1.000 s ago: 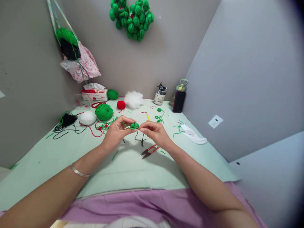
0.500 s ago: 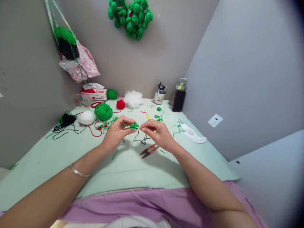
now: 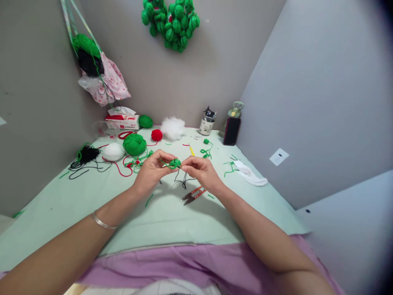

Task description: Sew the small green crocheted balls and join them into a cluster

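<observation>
My left hand pinches a small green crocheted piece between thumb and fingers, with a loose green yarn end beside it. Close against its right side, the fingertips of my right hand are closed on a thin needle, mostly hidden now. Black yarn dangles in loops below the piece and between the hands. Red-handled thread snips lie on the table under my right hand. Just beyond that hand is a yellow-handled crochet hook.
Green, white and red yarn balls and a black yarn tangle lie left. White stuffing, a pen cup and a phone stand at the back. White fabric lies right.
The pale needle shaft that showed between my hands is now barely visible, and my right fingertips sit closer to the green piece. The hanging black yarn has shifted slightly.
</observation>
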Tool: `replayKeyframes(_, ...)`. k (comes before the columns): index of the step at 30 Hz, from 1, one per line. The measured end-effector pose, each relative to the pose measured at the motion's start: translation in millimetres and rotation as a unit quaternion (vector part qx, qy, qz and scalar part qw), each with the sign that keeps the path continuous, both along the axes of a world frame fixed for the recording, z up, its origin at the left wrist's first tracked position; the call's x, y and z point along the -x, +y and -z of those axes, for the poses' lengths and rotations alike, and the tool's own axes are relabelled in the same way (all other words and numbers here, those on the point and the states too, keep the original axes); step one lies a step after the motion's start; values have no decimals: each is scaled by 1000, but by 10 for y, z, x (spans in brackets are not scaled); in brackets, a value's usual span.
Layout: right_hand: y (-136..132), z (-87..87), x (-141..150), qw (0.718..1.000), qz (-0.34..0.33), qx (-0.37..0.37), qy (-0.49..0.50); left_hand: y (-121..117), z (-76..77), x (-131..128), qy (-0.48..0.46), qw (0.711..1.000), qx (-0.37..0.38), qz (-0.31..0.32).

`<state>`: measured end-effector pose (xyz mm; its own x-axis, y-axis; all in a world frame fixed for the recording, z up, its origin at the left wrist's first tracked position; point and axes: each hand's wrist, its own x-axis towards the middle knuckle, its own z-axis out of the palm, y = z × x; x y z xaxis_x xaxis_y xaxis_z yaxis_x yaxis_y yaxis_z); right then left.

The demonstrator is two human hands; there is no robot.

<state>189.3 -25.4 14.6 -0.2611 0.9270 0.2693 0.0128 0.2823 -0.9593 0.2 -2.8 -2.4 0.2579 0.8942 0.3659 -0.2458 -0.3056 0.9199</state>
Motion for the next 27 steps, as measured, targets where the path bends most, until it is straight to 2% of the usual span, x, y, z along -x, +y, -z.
replayKeyframes(7, -6, 9, 15, 1000, 6, 4, -6, -52, -38, -27, 4, 1000, -17, -15)
replayKeyframes(12, 19, 22, 21, 999, 25, 29, -37, -62, -10, -42, 14, 999, -39, -35)
replayKeyframes(17, -33, -19, 51, 999, 26, 41, 3, -44, 21, -61, 37, 998, -26, -39)
replayKeyframes(19, -87, -61, 53, 999, 37, 7, -36, -37, 17, -64, 49, 998, -16, -32)
replayKeyframes(21, -136, -94, 47, 989, 62, -48, -126, -37, 10, -63, 62, 998, -6, -19)
replayKeyframes(24, -169, -103, 39, 948, 98, -130, -273, -46, 8, -62, 81, 997, -2, 9)
replayKeyframes(27, -154, -83, 49, 917, 129, -189, -327, -60, 15, -67, 91, 996, 0, 13)
